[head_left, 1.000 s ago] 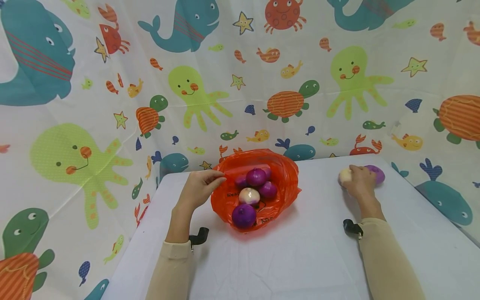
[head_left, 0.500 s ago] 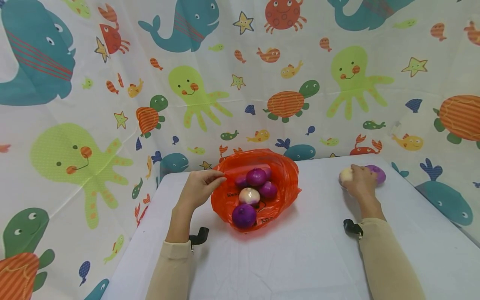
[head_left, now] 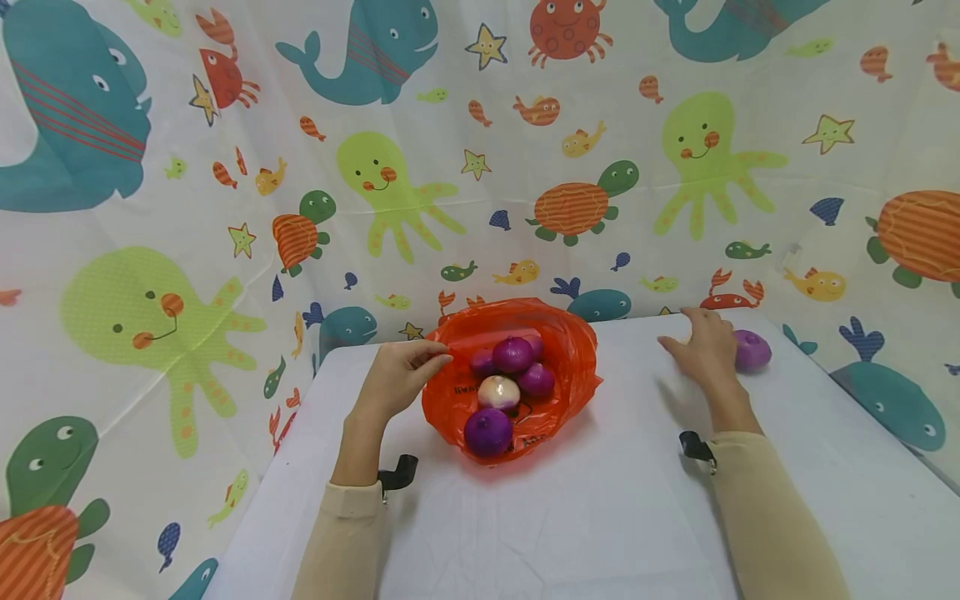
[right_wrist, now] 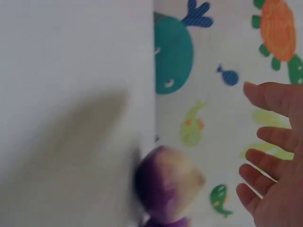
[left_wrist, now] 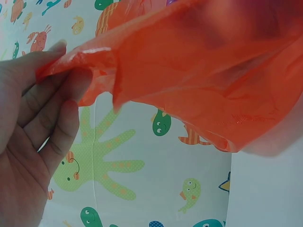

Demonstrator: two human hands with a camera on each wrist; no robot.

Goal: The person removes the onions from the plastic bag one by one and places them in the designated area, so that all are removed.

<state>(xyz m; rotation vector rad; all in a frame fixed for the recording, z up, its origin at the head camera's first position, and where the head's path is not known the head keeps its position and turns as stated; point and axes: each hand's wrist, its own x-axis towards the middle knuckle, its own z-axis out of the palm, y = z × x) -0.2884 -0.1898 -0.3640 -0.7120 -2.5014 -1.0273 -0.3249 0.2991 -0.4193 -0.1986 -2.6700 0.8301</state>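
Note:
My left hand (head_left: 399,377) pinches the left rim of a red plastic bag (head_left: 566,400), its edge held between thumb and fingers in the left wrist view. Inside the bag lie several onions, among them a purple onion (head_left: 488,432) at the front and a pale onion (head_left: 498,392) behind it. At the table's far right, my right hand (head_left: 705,346) is raised with fingers apart, holding nothing. Beside it sits a purple onion (head_left: 752,351). The right wrist view shows a half-pale, half-purple onion (right_wrist: 165,182) apart from the fingers; the hand hides it in the head view.
A white-covered table (head_left: 600,517) carries everything. A curtain (head_left: 480,208) printed with sea animals hangs behind the table and along both its sides. Small black cameras sit at both wrists.
My right hand has let go of the pale onion, spread its fingers and lifted slightly. The left hand and the bag have stayed where they were.

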